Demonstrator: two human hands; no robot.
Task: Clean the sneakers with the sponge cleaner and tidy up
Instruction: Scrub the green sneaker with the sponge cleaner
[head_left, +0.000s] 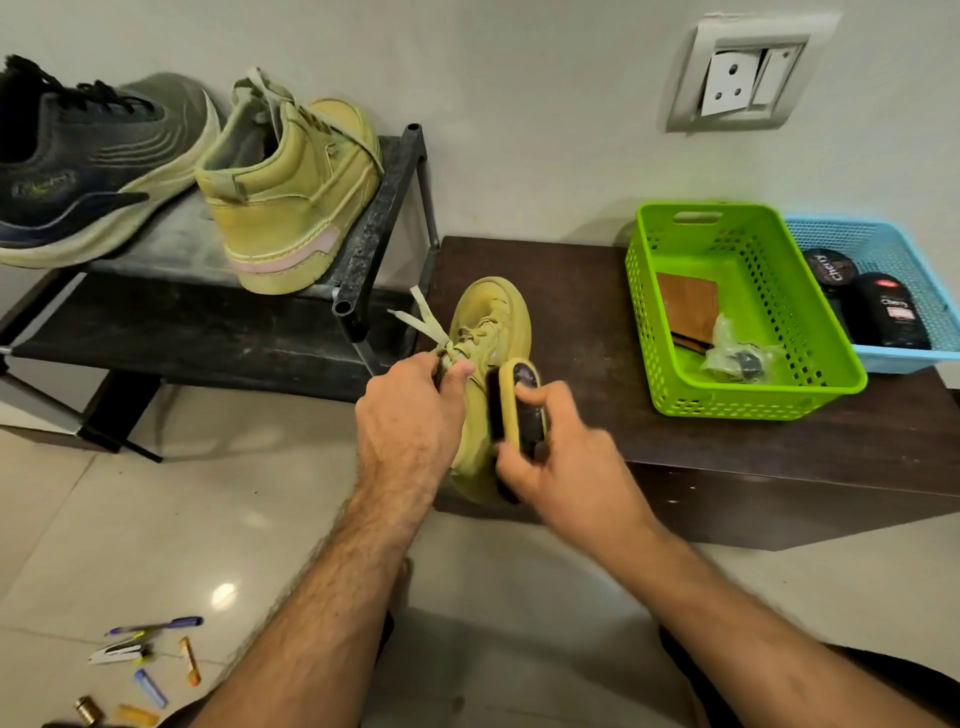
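One sneaker (485, 332) under cleaning on the dark bench (571, 291); its mate (291, 192) waits on the rack (374, 218).
My left hand (410, 415) pinches the laces; my right hand (550, 452) grips the sponge cleaner (517, 400) against the sneaker's side. I judge scrubbing underway; next, work toward the toe.

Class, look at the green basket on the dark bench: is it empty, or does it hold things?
Not empty. The green basket stands upright and holds a brown block and a clear plastic bag with something dark inside.
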